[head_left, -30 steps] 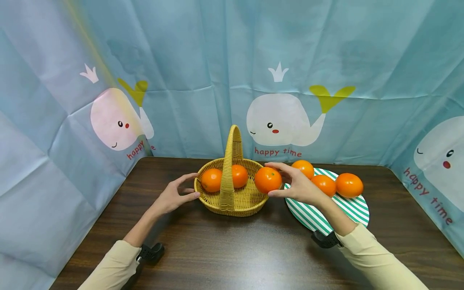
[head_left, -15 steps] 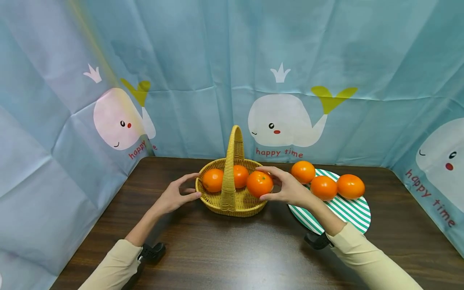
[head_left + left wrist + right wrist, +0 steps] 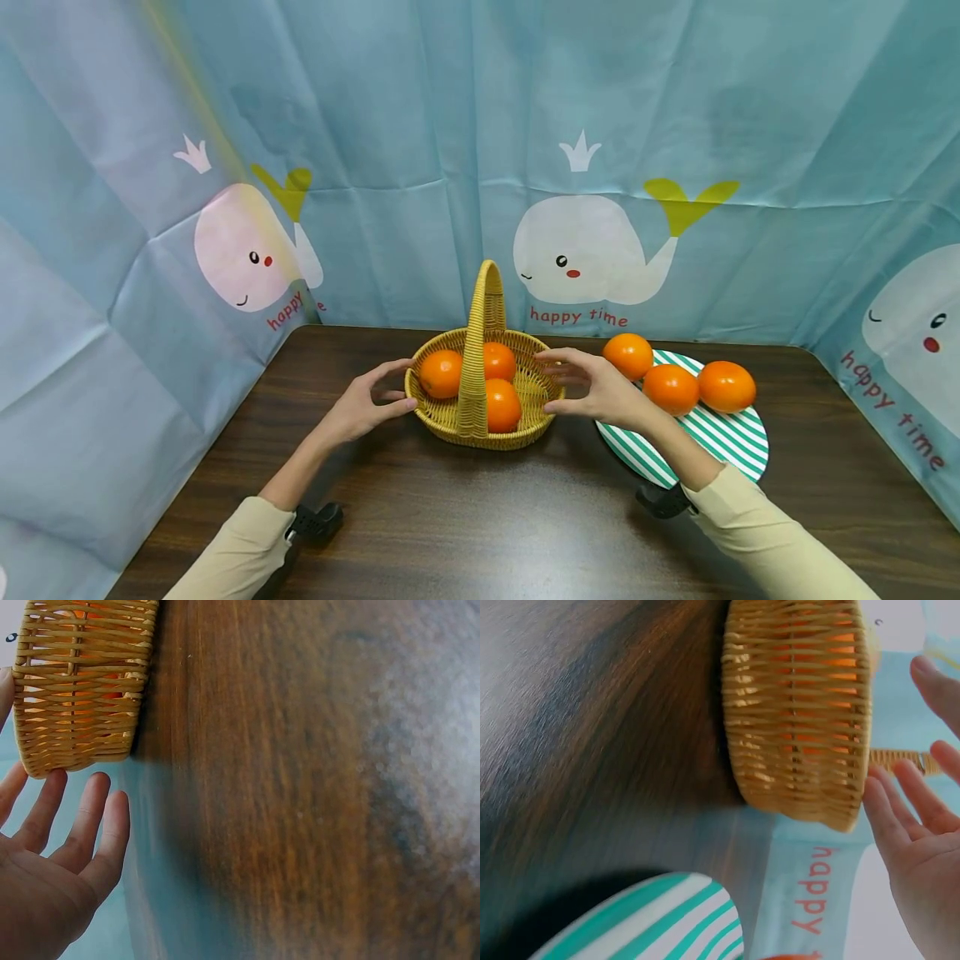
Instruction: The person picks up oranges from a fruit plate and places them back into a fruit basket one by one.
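A yellow wicker basket point(image 3: 525, 429) with a tall arched handle stands on the table, holding three oranges. One orange point(image 3: 440, 373) lies left of the handle; another orange point(image 3: 499, 362) is at the back. The front orange point(image 3: 503, 406) is partly hidden by the handle. My left hand point(image 3: 360, 407) touches the basket's left end with fingertips and thumb, fingers spread and fairly straight, as the left wrist view shows. At the right rim my right hand point(image 3: 603, 392) holds nothing; its fingers are loosely spread beside the basket point(image 3: 799, 712) in the right wrist view.
A plate point(image 3: 723, 446) with green and white stripes stands right of the basket, under my right forearm. Three more oranges point(image 3: 727, 387) are on or beside it. Behind the dark wooden table point(image 3: 480, 517) hangs a light blue curtain point(image 3: 405, 250) with printed whales.
My right hand has carried an orange left over the basket and let it go; it now lies inside near the handle. The left hand stays at the basket's left end.
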{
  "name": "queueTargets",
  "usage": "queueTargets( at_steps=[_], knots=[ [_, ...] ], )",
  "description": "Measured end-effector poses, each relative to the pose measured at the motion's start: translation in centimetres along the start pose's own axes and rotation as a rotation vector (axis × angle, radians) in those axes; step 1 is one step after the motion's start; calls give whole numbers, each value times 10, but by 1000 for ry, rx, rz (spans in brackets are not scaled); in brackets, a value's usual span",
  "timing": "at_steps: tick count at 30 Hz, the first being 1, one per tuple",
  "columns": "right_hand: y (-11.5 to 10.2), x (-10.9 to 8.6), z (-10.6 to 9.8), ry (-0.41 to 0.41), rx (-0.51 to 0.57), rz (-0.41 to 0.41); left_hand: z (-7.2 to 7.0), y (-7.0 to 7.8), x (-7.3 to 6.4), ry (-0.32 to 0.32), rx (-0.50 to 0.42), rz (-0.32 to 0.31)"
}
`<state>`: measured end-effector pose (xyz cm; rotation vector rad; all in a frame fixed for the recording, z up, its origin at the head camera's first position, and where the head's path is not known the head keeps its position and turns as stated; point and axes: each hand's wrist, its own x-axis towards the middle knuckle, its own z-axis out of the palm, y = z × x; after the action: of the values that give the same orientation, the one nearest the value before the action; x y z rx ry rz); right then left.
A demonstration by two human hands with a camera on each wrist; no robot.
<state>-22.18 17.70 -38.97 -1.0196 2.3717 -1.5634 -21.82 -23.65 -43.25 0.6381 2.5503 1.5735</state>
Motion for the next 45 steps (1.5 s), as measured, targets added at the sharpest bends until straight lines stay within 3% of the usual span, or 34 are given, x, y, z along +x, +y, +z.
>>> queueTargets(
  at_steps=[5, 12, 21, 33, 45],
  knots=[
    [2, -10, -10, 15, 34, 13, 0, 1, -1, 0, -3, -6],
    [3, -26, -28, 53, -20, -14, 0, 1, -2, 2, -10, 3],
    [4, -52, -54, 94, -62, 32, 0, 0, -1, 2, -14, 5],
    [11, -93, -91, 183, -97, 9, 0, 3, 0, -1, -2, 4],
    [15, -119, -107, 274, -200, 88, 1, 1, -1, -6, -33, 3]
  ],
)
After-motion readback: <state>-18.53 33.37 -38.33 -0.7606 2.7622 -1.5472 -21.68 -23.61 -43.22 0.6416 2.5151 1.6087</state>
